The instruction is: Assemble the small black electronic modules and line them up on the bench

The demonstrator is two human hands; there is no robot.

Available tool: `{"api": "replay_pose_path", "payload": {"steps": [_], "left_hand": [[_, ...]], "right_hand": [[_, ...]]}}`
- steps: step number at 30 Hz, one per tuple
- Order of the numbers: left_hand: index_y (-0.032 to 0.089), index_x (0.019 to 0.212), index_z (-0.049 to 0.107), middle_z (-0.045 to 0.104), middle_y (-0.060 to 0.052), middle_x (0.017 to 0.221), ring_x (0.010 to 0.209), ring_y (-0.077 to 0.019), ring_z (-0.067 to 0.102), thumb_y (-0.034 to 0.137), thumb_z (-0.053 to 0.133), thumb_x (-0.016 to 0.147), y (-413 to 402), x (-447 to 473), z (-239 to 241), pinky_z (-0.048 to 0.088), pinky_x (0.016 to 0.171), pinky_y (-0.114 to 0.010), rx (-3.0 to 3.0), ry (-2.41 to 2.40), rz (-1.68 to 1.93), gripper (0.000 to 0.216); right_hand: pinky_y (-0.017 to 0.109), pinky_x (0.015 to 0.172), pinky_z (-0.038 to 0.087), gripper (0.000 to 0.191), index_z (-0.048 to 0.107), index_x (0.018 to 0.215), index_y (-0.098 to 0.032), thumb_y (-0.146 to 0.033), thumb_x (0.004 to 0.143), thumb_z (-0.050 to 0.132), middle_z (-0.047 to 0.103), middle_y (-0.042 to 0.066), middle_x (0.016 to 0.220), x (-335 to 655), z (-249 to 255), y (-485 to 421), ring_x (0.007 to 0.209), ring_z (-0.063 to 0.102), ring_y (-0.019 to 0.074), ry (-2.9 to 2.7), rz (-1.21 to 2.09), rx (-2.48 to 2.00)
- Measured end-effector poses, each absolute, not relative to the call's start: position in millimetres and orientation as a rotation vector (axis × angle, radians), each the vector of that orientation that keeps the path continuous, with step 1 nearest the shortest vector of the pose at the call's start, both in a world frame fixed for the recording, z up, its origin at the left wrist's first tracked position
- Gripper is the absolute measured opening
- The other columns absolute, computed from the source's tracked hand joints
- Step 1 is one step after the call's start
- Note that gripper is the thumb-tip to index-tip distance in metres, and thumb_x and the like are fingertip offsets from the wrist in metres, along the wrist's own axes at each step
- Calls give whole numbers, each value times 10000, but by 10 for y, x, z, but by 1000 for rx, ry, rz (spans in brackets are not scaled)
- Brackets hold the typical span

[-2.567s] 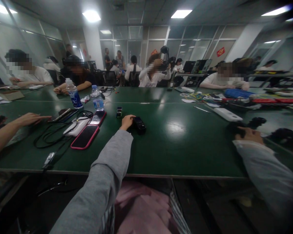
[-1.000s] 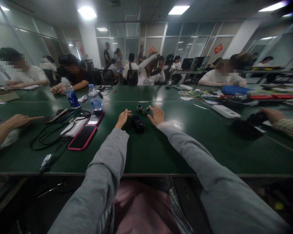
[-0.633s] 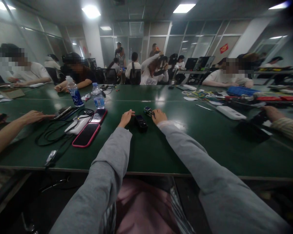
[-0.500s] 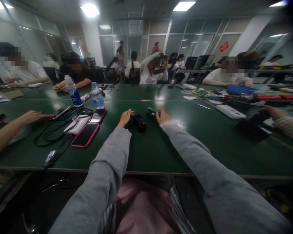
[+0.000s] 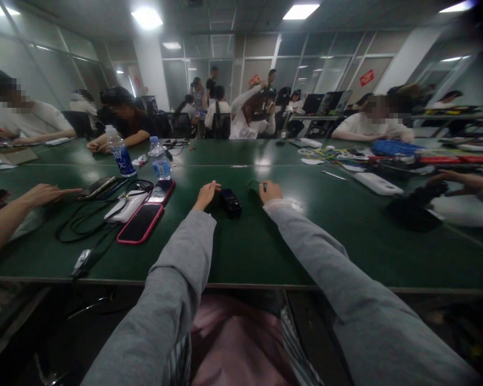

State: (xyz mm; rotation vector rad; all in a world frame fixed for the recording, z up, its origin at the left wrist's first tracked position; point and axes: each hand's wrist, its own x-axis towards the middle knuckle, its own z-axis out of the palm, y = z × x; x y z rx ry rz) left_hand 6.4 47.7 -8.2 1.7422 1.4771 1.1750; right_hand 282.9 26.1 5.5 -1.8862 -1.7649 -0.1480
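A small black device (image 5: 231,202) with a dark glossy top lies on the green table in front of me. Just left of it rests my left hand (image 5: 206,194), fingers stretched loosely toward the device and holding nothing I can see. To its right, my right hand (image 5: 271,191) is on the table with thumb and fingers curled together. A faint greenish shape (image 5: 254,185) shows at those fingertips, too blurred to name. Whatever sits inside the curled fingers is hidden.
On the left lie a pink-cased phone (image 5: 140,223), a white power bank (image 5: 127,206) with black cables, and a second phone (image 5: 162,191). Two bottles (image 5: 161,161) stand behind them. A white power strip (image 5: 378,183) lies right. Another person's hand (image 5: 44,195) reaches in at left.
The small dark piece with a pale end at my right fingertips now shows only as a faint greenish shape. My left hand and the black device have stayed put.
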Motion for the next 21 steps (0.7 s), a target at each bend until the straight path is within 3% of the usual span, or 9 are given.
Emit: {"api": "replay_pose_path", "payload": {"steps": [4,8,13,17,21], "left_hand": [[163,1096,718,751,-83,1013,1035,-217,671,499,285,997,467,70,-71,431,1008,-379,1738,1468,1171,557],[152,1100,716,749,-89,1029,1040,-214,668,482,273,1004,448,76,-52,431,1009,-377,1739,1473,1161,561],[169,1095,716,751,-75,1032,1027,-203,673,458,292,1005,431,68,-31,445,997,-371,1723,1465,1151,521],[170,1081,723,751,-76,1040,1010,-202,680,461,297,1003,437,46,-38,455,986,-373,1718,1467,1152,522],[169,1057,735,757,-74,1017,1005,-199,682,457,299,1001,473,24,-70,459,978,-357,1743,1481,1164,525]], "right_hand": [[437,954,405,487,656,1092,-89,-393,996,286,637,229,1123,2929,86,275,1100,558,318,-1570,-124,-2035],[439,957,428,585,527,1332,-97,-533,956,423,580,215,1222,2947,31,310,1156,531,327,-1615,-90,-1945],[388,980,418,583,447,1435,-129,-335,905,575,553,174,1248,3094,-45,350,1141,522,277,-2000,-114,-1781],[357,876,408,590,451,1439,-88,-284,904,604,562,219,1225,3856,1,236,1056,529,247,-1911,-174,-1936],[389,743,384,620,529,1388,-59,-327,850,682,595,283,1129,5202,162,-19,986,562,268,-1522,-493,-2193]]}}
